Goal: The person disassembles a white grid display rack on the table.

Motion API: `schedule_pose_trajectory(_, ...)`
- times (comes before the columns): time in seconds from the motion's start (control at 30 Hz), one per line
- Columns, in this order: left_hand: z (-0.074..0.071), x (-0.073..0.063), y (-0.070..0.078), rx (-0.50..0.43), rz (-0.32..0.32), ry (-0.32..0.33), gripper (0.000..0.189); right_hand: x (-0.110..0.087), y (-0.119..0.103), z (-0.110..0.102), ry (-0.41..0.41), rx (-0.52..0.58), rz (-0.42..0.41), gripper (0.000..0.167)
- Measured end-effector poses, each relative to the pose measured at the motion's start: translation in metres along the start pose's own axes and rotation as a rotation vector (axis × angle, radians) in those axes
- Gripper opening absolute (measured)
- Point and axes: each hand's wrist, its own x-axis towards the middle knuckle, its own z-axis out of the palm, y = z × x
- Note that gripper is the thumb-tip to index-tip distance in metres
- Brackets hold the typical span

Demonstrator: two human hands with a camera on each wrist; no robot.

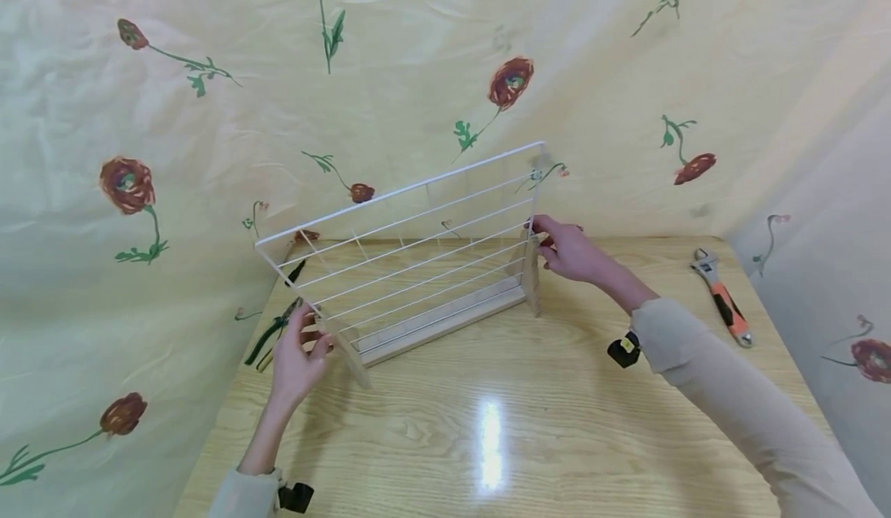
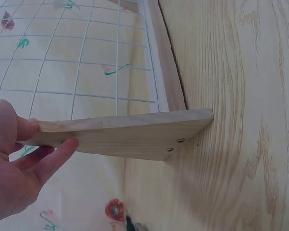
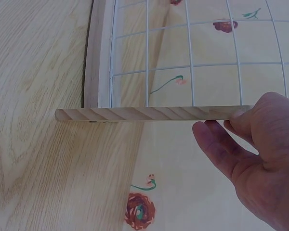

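A rack stands on the wooden table [image 1: 431, 425], with a white wire grid [image 1: 400, 194], a wooden base board [image 1: 448, 325] and a wooden side panel at each end. My left hand [image 1: 295, 367] grips the upper part of the left side panel [image 2: 130, 134], thumb on one side and fingers on the other. Two screw heads [image 2: 180, 140] show low on that panel's outer face. At the opposite end, my right hand [image 1: 574, 253] pinches the upper edge of the right side panel [image 3: 144, 113]. The grid rises above both hands and leans toward the left in the head view.
An adjustable wrench [image 1: 727, 301] with an orange and black handle lies at the table's right. Pliers [image 1: 267, 339] lie at the left edge behind my left hand, near a small black tool [image 1: 295, 272]. A flower-patterned cloth [image 1: 390, 100] hangs behind the table.
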Motion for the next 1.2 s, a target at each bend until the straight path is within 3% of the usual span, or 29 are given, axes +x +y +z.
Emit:
schedule_pose_trajectory(0.2, -0.002, -0.002, -0.002, 0.022, 0.016, 0.020, 0.057, 0.004, -0.002, 0.002, -0.005, -0.019, -0.010, 0.037)
schedule_pose_trajectory(0.67, -0.012, -0.008, -0.003, 0.017, -0.030, 0.018, 0.054, 0.015, -0.008, 0.009, -0.013, -0.011, -0.023, 0.037)
schedule_pose_trajectory(1.07, -0.018, -0.012, -0.007, 0.027, -0.015, 0.066, 0.052, 0.026, -0.012, 0.015, -0.053, -0.009, 0.003, 0.038)
schedule_pose_trajectory(1.2, -0.019, -0.014, -0.002, 0.042, -0.019, 0.085, 0.052, 0.029, -0.014, 0.018, -0.053, -0.007, -0.003, 0.038)
